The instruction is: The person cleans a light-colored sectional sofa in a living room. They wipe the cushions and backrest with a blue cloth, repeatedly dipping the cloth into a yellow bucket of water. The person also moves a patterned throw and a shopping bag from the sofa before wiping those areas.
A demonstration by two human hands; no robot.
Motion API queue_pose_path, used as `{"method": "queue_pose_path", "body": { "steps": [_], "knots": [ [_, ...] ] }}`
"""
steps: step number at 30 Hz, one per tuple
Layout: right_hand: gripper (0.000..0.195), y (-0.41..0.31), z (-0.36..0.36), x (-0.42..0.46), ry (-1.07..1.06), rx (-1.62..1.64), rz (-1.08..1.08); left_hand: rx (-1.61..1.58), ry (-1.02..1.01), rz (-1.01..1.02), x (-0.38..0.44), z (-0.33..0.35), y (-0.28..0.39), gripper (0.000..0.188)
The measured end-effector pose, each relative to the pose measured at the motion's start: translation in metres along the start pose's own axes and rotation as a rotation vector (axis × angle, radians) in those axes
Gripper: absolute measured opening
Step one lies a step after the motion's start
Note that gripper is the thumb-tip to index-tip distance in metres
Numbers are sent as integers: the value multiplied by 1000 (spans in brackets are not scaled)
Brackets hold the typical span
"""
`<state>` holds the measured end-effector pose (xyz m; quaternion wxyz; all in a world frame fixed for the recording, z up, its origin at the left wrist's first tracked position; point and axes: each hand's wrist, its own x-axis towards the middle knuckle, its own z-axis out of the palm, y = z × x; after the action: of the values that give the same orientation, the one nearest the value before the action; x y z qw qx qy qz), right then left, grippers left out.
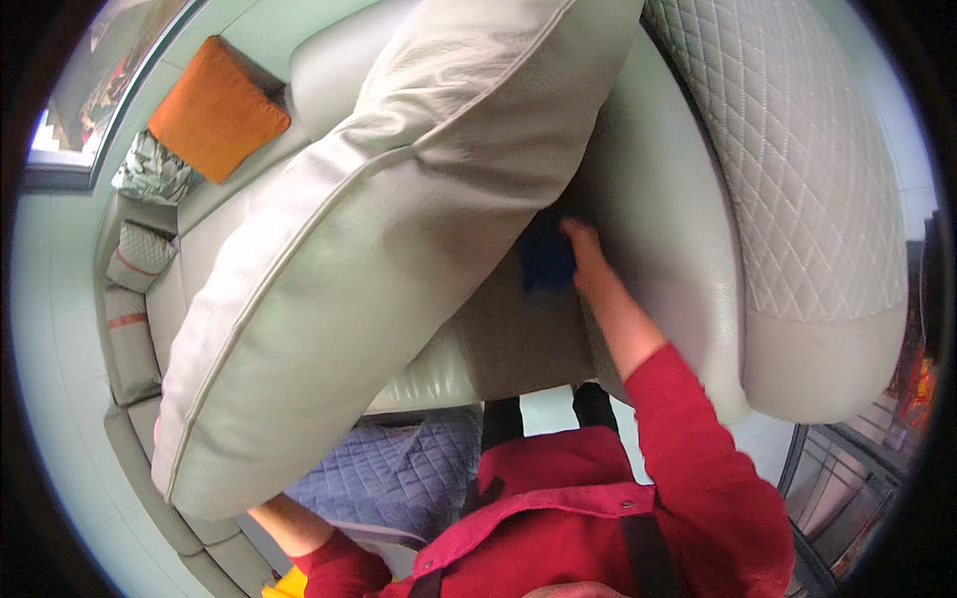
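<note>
A large pale leather sofa cushion [359,276] stands tilted up over the sofa, filling the middle of the view. My left forearm [291,523] reaches beneath its lower left end, and the hand itself is hidden behind the cushion. My right hand [582,250] is down in the shaded gap between the cushion and the padded armrest [665,224], on a dark blue cloth [548,258]. The cloth lies against the brown base [523,344] under the cushion. Blur and shade hide most of my right fingers.
Quilted leather upholstery [815,172] rises at the right. An orange pillow [217,108] and smaller cushions [142,256] lie on the sofa at the left. A blue-grey quilted piece [404,467] is below the raised cushion. A metal-framed rack [841,478] stands at the lower right.
</note>
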<state>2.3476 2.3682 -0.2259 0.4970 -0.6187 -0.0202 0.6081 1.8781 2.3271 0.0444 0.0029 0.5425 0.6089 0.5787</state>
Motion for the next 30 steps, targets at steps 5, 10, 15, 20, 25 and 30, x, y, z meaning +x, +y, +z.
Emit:
{"method": "queue_pose_path", "body": {
  "steps": [5,10,15,20,25,30],
  "knots": [
    [47,-99,29,127,494,-1019,-619,44,-33,18,1,15,-10,33],
    [43,-107,21,198,503,-1429,-658,88,-39,26,-6,21,-19,33],
    [40,-80,13,216,474,-1535,-698,80,-58,36,-7,27,-20,32],
    [37,1,25,154,228,-1532,-868,88,-40,3,-17,13,-13,32],
    [35,124,-38,-4,95,-1494,-663,-4,-58,-24,-9,19,-22,32],
    [50,168,-83,-117,-87,-1561,-111,-9,-48,-35,-10,8,3,31]
  ]
}}
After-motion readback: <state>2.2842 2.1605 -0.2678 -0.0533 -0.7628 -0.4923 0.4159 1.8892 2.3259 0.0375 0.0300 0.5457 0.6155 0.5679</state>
